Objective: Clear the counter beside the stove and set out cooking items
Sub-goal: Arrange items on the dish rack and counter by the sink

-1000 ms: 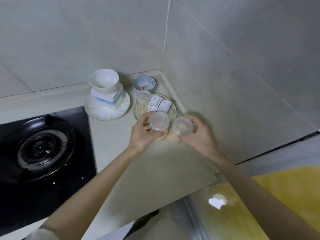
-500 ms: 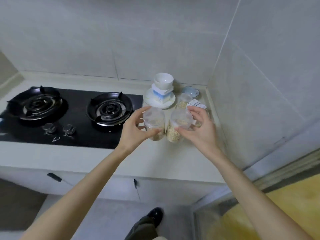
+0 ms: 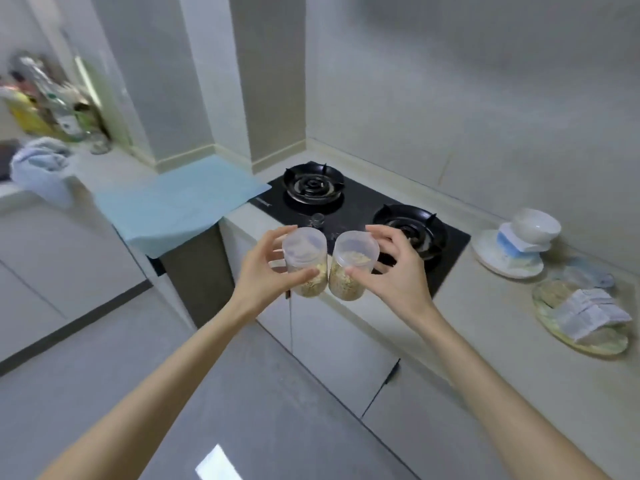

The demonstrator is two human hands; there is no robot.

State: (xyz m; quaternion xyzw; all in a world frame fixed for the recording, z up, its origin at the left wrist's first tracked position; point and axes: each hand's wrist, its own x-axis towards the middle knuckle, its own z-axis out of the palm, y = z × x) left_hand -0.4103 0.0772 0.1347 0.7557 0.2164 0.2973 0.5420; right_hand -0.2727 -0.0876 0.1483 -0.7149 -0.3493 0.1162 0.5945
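Plastic and part-filled with grain, the left jar (image 3: 305,263) is gripped by the left hand (image 3: 263,277) and the right jar (image 3: 351,268) by the right hand (image 3: 400,277), both in the air before the stove (image 3: 349,202), off the desk (image 3: 485,327). Likely left to clear: the bowl stack (image 3: 535,225) and the packet plate (image 3: 588,345)

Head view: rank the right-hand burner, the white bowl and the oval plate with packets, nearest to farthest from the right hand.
1. The right-hand burner, just behind the right hand.
2. The white bowl, farther right on the counter.
3. The oval plate, at the far right.
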